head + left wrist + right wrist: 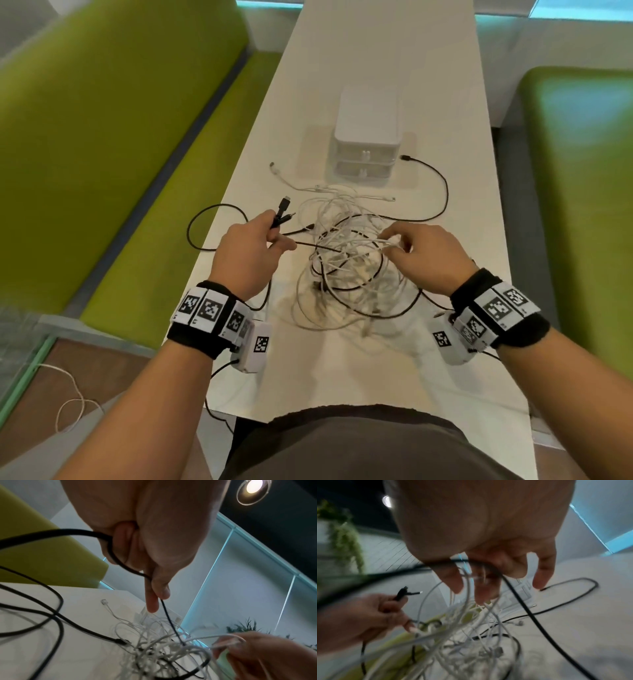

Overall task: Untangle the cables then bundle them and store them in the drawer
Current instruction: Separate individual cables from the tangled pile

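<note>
A tangle of white cables [346, 270] and black cables lies mid-table, partly lifted. My left hand [250, 246] grips a black cable [118, 559] near its plugs [284, 209], which stick out past my fingers. My right hand [421, 253] pinches a white cable strand [390, 241] at the tangle's right side; its fingers [453, 580] reach down into the white loops [458, 628]. A white two-drawer box [366, 147] stands behind the tangle, both drawers closed. One black cable end [407, 158] lies beside the box.
The white table [462, 205] is long and narrow. Green benches [113, 137] run along both sides. A loose white cable end [274, 167] lies left of the drawer box. Another thin cable [72, 404] lies on the floor at lower left.
</note>
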Demonstrator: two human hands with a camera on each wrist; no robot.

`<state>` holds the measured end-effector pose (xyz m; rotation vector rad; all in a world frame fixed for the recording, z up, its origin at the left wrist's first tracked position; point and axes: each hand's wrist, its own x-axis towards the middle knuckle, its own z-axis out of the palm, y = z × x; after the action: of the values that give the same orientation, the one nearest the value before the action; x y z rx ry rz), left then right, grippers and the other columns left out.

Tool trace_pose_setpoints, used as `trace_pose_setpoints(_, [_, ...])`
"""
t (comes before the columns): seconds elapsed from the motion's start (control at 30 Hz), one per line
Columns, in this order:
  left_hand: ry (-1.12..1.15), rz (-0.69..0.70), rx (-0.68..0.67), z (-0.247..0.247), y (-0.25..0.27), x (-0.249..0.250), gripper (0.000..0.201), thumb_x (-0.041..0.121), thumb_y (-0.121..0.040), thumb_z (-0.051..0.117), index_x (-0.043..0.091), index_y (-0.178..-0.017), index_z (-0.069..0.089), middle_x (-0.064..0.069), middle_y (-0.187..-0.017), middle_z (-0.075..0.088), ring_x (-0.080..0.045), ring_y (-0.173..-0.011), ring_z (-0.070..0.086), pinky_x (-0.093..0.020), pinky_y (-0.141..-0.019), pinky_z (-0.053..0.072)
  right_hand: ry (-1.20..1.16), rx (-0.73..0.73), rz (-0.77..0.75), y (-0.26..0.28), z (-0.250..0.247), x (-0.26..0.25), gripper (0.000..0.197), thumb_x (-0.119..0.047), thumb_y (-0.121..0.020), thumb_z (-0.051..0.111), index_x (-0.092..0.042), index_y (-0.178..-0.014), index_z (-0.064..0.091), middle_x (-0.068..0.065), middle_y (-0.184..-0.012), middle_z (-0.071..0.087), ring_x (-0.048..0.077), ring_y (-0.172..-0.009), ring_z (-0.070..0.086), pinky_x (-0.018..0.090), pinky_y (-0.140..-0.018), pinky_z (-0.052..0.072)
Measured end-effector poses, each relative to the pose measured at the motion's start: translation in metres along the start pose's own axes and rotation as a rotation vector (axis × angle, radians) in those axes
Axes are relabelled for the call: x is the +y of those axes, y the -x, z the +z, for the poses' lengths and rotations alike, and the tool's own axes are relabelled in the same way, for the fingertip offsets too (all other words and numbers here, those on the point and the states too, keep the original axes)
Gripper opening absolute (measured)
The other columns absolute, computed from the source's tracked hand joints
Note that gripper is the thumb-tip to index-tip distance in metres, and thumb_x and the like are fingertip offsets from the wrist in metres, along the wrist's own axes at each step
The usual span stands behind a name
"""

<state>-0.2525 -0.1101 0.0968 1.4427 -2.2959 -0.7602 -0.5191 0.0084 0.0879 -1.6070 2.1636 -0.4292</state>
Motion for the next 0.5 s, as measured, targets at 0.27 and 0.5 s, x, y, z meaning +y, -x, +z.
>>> trace_pose_setpoints(0.27, [0.156,0.019,-0.074,0.005,0.006,0.018,0.031,0.030,-0.087,0.077,0.016,-0.082,0.050,0.014,-0.081,0.075,0.004,-0.063,0.056,-0.034,-0.068,0.047,-0.428,0.218,-0.172,-0.003,0.001,-0.028,0.057,-0.018,-0.093,0.071,-0.029,-0.144,0.047,-0.009,-0.132,0.062,0.011,-0.119,0.059,0.037,-0.104,0.047])
trace_pose_setpoints(0.5, [0.210,0.098,-0.098,0.004,0.008,0.036,0.023,0.025,-0.085,0.079,0.028,-0.091,0.057,0.013,-0.082,0.076,0.009,-0.057,0.051,-0.025,-0.062,0.036,-0.410,0.151,-0.530,0.007,0.004,-0.040,0.034,0.010,-0.090,0.054,-0.018,-0.102,0.070,-0.008,-0.103,0.070,0.008,-0.089,0.069,0.035,-0.081,0.054])
